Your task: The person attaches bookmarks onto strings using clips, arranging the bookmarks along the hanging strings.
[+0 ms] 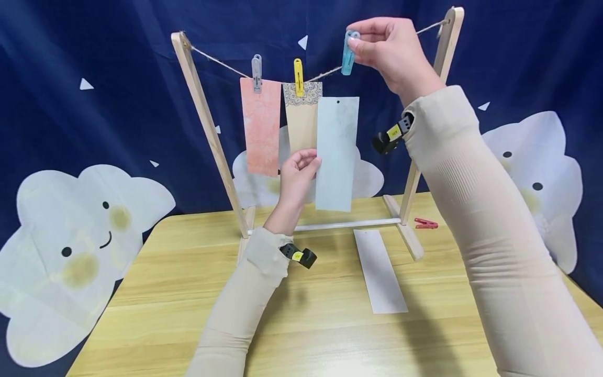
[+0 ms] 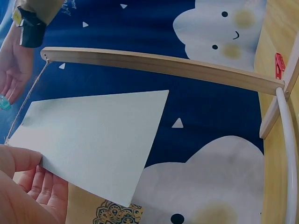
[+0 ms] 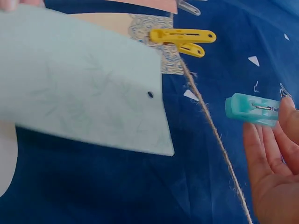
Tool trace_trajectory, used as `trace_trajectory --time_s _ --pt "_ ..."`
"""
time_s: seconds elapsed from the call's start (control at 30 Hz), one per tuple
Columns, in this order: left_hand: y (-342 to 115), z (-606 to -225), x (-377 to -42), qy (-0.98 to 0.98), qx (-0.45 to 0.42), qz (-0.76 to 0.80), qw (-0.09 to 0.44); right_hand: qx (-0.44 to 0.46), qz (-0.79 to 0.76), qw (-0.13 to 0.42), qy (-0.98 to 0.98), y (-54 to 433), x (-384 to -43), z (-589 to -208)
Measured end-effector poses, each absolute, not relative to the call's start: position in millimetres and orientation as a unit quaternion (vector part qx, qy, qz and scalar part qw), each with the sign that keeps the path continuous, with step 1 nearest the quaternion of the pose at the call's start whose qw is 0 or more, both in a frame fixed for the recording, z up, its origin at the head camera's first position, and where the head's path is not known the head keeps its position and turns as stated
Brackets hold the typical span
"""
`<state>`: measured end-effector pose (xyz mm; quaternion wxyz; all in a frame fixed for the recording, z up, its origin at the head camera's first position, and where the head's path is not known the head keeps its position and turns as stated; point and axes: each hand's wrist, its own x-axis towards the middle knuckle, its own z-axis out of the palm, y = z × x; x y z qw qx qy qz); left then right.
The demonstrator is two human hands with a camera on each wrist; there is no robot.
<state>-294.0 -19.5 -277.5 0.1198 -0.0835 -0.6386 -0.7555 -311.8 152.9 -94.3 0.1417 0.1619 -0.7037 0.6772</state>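
A pale green paper strip (image 1: 336, 157) with a small hole near its top is pinched at its left edge by my left hand (image 1: 299, 175). It hangs upright in front of the twine (image 3: 212, 121), its top edge below the line. Between thumb and fingers, my right hand (image 1: 394, 55) holds a teal clothespin (image 1: 348, 53) up by the twine; in the right wrist view the clothespin stands apart from the strip. Left of these, a grey clothespin (image 1: 256, 73) clips a coral strip (image 1: 261, 128), and a yellow clothespin (image 1: 299, 77) clips a tan patterned strip (image 1: 300, 120).
The twine runs between two wooden posts (image 1: 207, 131) joined below by a white rod (image 1: 348, 225). A pale strip (image 1: 380, 272) lies on the wooden table (image 1: 179, 293), and a red clothespin (image 1: 426, 223) lies beyond the right foot. Behind hangs a blue cloud-print curtain (image 1: 118, 42).
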Motion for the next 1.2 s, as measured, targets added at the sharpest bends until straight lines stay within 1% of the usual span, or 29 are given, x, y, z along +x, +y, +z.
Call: trace_trajectory --time_s 0.23,0.6,0.77,1.03,1.2 --pt "-14 -273 -296 -0.636 -0.081 -0.758 0.12 0.152 0.641 0.175 -0.732 148 -316 -89" --pt "-9 -271 -297 -0.626 -0.087 -0.766 0.118 0.145 0.672 0.218 -0.692 145 -321 -82" --pt "-9 -272 -297 -0.625 -0.085 -0.768 0.114 0.133 0.678 0.224 -0.687 142 -324 -86" --pt "-11 -276 -297 -0.629 -0.078 -0.764 0.115 0.151 0.661 0.232 -0.698 141 -325 -90" --pt "-11 -278 -297 -0.634 -0.074 -0.762 0.112 0.15 0.655 0.222 -0.707 143 -324 -92"
